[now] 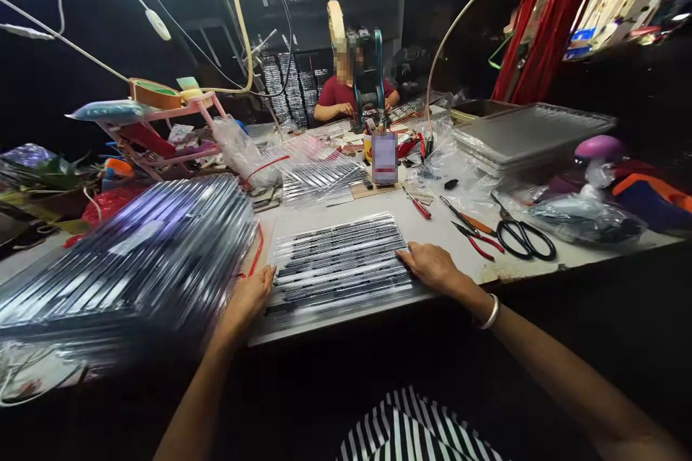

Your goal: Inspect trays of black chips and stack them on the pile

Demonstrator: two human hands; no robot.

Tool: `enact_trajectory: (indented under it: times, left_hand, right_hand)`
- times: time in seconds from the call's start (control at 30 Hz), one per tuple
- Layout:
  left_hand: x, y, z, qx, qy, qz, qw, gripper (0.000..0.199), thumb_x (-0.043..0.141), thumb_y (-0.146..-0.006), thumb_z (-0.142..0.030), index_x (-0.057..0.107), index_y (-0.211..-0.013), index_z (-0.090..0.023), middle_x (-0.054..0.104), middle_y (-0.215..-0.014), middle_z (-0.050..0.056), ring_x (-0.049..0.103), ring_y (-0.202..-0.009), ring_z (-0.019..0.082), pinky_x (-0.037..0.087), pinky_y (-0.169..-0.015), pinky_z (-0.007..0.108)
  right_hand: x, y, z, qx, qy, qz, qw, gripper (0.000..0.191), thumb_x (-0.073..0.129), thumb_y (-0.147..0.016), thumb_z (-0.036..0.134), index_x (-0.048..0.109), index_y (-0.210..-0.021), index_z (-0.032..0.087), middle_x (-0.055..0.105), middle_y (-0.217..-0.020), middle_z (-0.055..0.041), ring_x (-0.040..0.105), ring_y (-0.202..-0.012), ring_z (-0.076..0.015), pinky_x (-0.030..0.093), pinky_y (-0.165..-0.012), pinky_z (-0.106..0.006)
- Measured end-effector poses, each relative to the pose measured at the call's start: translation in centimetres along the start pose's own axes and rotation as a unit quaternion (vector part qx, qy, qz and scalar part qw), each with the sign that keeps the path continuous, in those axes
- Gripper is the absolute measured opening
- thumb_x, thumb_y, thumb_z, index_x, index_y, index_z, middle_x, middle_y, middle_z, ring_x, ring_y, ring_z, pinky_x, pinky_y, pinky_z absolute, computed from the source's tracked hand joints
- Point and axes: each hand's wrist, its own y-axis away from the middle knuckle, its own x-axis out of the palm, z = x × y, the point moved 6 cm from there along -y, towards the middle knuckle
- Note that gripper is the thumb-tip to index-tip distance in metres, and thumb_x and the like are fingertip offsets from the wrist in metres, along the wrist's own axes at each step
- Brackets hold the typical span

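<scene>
A clear ribbed plastic tray (340, 259) with rows of dark, finely toothed strips lies flat near the front edge of the white table. At its left edge is my left hand (253, 295), with fingers closed on the rim. My right hand (432, 266) grips the tray's right edge between thumb and fingers; a white bangle circles that wrist. Close by on the left, a tall pile of similar clear trays (178, 252) leans beside my left forearm, its lower part blurred. A red strap (258, 251) lies between the pile and the tray.
Right of the tray lie a red screwdriver (420, 207), red-handled pliers (478, 240) and black scissors (525, 239). Stacked clear lids (533, 133) stand at the back right. A pink rack (162, 115) is back left. Across the table, a person in red (335, 95) sits behind a machine.
</scene>
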Motion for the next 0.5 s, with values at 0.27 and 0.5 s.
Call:
enact_trajectory:
  times: [0.27, 0.5]
  left_hand:
    - [0.1, 1.5, 1.5, 0.047, -0.03, -0.028, 0.998, 0.008, 0.067, -0.065, -0.028, 0.069, -0.071, -0.022, 0.06, -0.078, 0.006, 0.055, -0.101, 0.029, 0.035, -0.101, 0.039]
    - [0.2, 3.3, 0.0, 0.061, 0.145, -0.021, 0.987, 0.04, 0.071, -0.07, -0.033, 0.067, -0.109, -0.026, 0.064, -0.1, 0.003, 0.056, -0.099, 0.018, 0.044, -0.089, 0.023]
  right_hand:
    - [0.2, 2.0, -0.2, -0.023, 0.084, -0.058, 0.995, 0.042, 0.033, -0.095, 0.046, 0.062, -0.113, 0.021, 0.071, -0.084, -0.011, 0.067, -0.081, -0.0267, 0.042, -0.066, -0.031]
    - [0.0, 2.0, -1.6, -0.05, -0.047, -0.086, 0.994, 0.058, 0.033, -0.091, 0.057, 0.059, -0.124, 0.017, 0.067, -0.066, -0.0045, 0.064, -0.065, -0.0207, 0.046, -0.064, -0.03]
